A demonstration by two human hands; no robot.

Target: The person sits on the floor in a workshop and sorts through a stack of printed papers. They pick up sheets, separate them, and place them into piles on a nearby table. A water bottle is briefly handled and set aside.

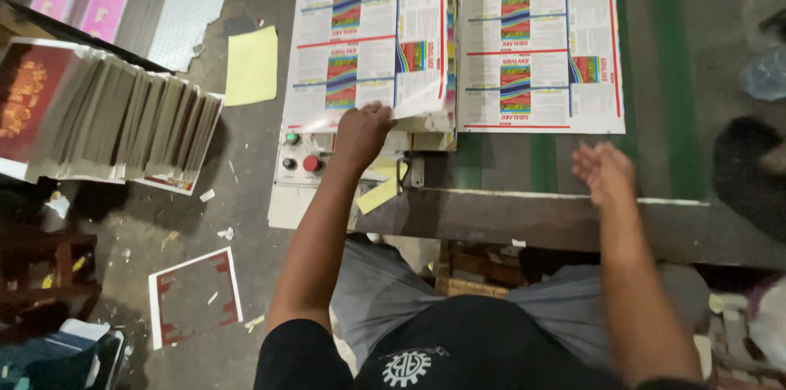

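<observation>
while our left hand point(362, 130) grips the near edge of the left stack of printed sheets point(368, 30), its fingers curled down and pinching the top sheets near the lower corner, we judge that we are in the middle of lifting or squaring that pile. our right hand point(604, 171) hovers over the surface point(573, 218), apart from everything, fingers loosely spread and blurred. the next move seems to call for a steady pull with the left hand and support from the right, so the sheets do not buckle. the stack lies on the surface just beyond a small control panel point(301, 159) with green, black and red buttons; its sheets are white and glossy, with repeated rainbow-striped label panels, red borders. a second printed sheet point(540, 38) lies just beside it.
</observation>
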